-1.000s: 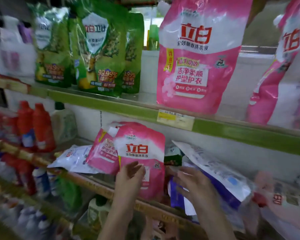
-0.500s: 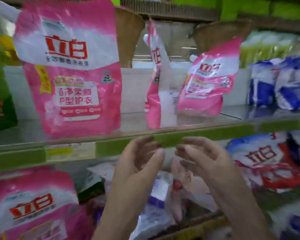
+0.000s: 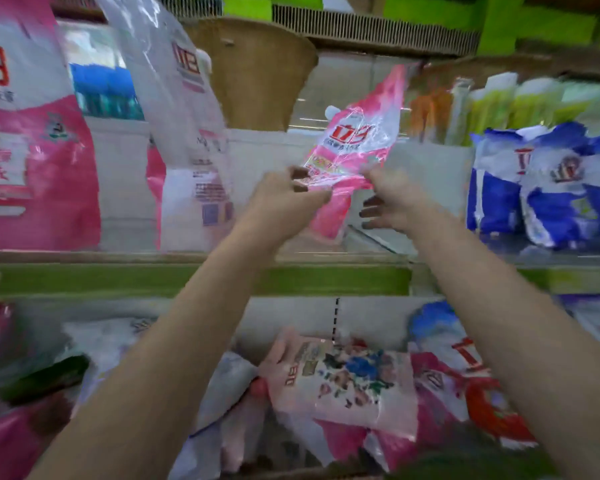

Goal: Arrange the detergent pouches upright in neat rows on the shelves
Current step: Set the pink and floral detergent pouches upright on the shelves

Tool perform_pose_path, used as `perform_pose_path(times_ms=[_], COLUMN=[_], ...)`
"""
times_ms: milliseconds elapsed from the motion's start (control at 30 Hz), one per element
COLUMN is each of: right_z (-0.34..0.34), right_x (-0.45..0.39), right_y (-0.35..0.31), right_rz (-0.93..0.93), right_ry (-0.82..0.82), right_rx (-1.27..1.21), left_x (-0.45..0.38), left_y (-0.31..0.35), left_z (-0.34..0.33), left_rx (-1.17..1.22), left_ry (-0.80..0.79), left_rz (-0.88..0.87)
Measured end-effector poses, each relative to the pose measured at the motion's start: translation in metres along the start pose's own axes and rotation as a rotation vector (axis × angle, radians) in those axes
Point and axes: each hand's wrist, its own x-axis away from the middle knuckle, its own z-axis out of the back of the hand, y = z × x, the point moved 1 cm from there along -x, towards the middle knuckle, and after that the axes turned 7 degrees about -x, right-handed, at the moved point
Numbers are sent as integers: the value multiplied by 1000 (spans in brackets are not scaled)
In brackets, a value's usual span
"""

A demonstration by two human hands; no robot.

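Observation:
A small pink detergent pouch point(image 3: 355, 140) leans tilted to the right at the back of the upper shelf point(image 3: 201, 278). My left hand point(image 3: 284, 199) pinches its lower left edge. My right hand point(image 3: 392, 199) is at its lower right edge, fingers curled; the blur hides whether it grips. A large pink pouch point(image 3: 32, 147) stands upright at far left. Beside it a second pouch point(image 3: 184, 133) stands with its pale back side turned outward, leaning left.
Blue and white pouches point(image 3: 548, 181) stand at the right of the upper shelf. On the lower shelf, several pouches point(image 3: 347, 382) lie flat in a jumble. A brown woven basket point(image 3: 257, 71) hangs behind the pink pouches. The shelf's green front rail runs below my forearms.
The view swung up and to the right from the lower shelf. Both hands rose from below the green rail to the upper shelf and reached the small tilted pink pouch.

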Motion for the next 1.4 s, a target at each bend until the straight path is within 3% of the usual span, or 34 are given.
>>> perform_pose_path(times_ms=[100, 333, 433, 567, 700, 767, 900, 1100, 1233, 1400], right_z=[-24, -11, 17, 60, 78, 80, 88, 103, 127, 161], right_x=[-10, -17, -14, -16, -18, -16, -5, -4, -30, -76], right_y=[2, -24, -34, -15, 3, 3, 10, 0, -22, -37], right_rz=[-2, 273, 419, 354, 287, 285, 323, 409, 381, 427], right_ry=[-120, -64, -217, -391, -361, -322, -228, -33, -11, 130], right_rx=[-159, -318, -435, -501, -593, -550, -281, 157, 236, 476], left_x=[-4, -8, -14, -24, -26, -27, -36, -65, -93, -135], left_y=[-5, 5, 3, 1, 6, 5, -4, -4, 2, 16], left_z=[-1, -2, -4, -5, -17, -17, -11, -13, -30, -75], left_rx=[45, -74, -110, -115, 57, 127, 242, -124, -144, -125], left_ry=[29, 96, 112, 161, -63, -144, -86, 151, 117, 133], left_rz=[40, 69, 92, 174, 268, 283, 228, 143, 190, 211])
